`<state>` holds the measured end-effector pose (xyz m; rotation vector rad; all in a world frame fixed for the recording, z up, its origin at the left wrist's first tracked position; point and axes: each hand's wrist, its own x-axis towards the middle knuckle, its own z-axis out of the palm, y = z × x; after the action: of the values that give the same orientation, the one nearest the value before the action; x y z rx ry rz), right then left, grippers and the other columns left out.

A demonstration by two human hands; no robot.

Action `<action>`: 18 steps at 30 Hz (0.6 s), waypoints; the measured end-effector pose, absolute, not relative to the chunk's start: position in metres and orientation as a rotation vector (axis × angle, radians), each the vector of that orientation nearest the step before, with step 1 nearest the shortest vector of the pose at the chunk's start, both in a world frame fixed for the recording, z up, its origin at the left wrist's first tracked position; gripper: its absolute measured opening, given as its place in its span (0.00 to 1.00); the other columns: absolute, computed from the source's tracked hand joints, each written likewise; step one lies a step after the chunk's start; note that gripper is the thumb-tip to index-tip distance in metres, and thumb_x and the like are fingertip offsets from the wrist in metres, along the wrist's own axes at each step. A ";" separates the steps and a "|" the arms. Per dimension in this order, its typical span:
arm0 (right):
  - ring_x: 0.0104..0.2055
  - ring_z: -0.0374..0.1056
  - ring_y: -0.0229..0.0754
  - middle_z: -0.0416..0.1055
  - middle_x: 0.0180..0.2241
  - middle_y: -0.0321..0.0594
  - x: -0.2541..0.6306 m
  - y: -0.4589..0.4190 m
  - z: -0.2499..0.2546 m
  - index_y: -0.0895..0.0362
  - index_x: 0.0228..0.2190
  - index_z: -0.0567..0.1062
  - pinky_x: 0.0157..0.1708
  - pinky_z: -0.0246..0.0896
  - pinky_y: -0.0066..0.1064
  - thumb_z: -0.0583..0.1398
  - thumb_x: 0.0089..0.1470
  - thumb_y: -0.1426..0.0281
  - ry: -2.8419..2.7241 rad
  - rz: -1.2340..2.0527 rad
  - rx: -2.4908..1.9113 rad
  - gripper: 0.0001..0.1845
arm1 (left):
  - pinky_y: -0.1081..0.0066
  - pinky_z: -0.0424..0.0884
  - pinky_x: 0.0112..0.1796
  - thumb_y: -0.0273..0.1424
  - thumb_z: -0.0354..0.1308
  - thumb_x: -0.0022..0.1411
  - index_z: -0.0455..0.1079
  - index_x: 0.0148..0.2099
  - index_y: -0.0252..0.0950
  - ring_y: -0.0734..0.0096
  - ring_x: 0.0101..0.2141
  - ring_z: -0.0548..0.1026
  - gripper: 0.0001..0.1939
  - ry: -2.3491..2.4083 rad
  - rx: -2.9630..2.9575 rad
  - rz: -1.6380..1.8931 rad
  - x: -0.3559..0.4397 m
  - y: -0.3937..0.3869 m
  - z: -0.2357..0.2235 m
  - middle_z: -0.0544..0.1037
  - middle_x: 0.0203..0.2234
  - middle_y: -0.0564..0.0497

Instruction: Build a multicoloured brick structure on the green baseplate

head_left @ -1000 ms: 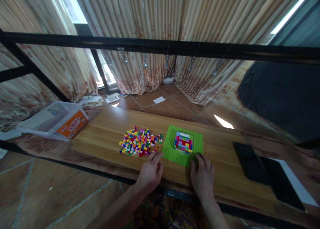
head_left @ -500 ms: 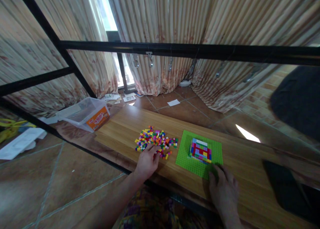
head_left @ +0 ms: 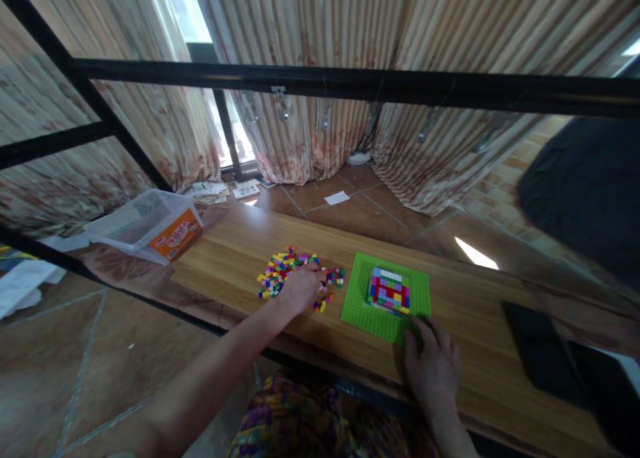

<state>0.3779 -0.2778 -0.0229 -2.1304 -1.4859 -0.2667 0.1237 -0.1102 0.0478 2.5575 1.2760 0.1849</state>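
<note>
Bright plastic bricks point(head_left: 287, 275) in red, yellow, green, blue and pink lie scattered in a loose pile on the wooden counter point(head_left: 480, 311), and the left hand point(head_left: 301, 289) rests palm down on the pile's near right part, fingers curled into the pieces. Whether it pinches a brick cannot be told, since the fingertips are hidden among them. A few stray bricks lie just to the right of this hand, between it and the green baseplate point(head_left: 365, 301).

The right hand point(head_left: 433, 363) lies flat on the counter with fingers loosely spread, its fingertips touching the near right corner of the baseplate and holding nothing else. On the baseplate, a little beyond the right hand and right of the left one, stands a small block of stacked bricks point(head_left: 389, 291), striped in red, blue, pink, yellow and white.

Farther left, at the counter's end and well apart from the pile, sits a clear plastic box point(head_left: 143, 223) with an orange label. To the right, a dark flat slab point(head_left: 543, 355) lies on the counter. A black metal frame point(head_left: 350, 85) crosses above, with striped curtains point(head_left: 350, 31) behind it and a tiled floor point(head_left: 60, 358) below.
</note>
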 end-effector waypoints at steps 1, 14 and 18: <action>0.49 0.62 0.54 0.69 0.49 0.52 0.377 -0.278 -0.023 0.59 0.44 0.75 0.49 0.56 0.46 0.50 0.59 0.59 -1.483 -0.272 -2.132 0.22 | 0.70 0.69 0.44 0.27 0.51 0.63 0.75 0.39 0.37 0.68 0.40 0.74 0.11 1.270 2.564 0.161 0.123 -0.109 0.049 0.74 0.38 0.48; 0.51 0.61 0.52 0.68 0.49 0.51 0.373 -0.275 -0.019 0.58 0.44 0.74 0.48 0.56 0.45 0.51 0.60 0.64 -1.488 -0.268 -2.122 0.18 | 0.66 0.71 0.39 0.32 0.58 0.57 0.72 0.39 0.34 0.59 0.39 0.76 0.09 1.344 2.636 -0.104 0.143 -0.107 0.067 0.76 0.38 0.43; 0.51 0.61 0.51 0.69 0.48 0.50 0.371 -0.275 -0.017 0.58 0.45 0.73 0.49 0.56 0.44 0.51 0.60 0.64 -1.492 -0.256 -2.127 0.17 | 0.67 0.71 0.37 0.33 0.55 0.60 0.71 0.41 0.34 0.61 0.36 0.76 0.09 1.380 2.654 -0.060 0.139 -0.107 0.061 0.76 0.37 0.43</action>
<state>0.3714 -0.2746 -0.0171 -2.1265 -1.4924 -0.2559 0.1391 -0.1069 0.0611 2.6543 1.3798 -0.0598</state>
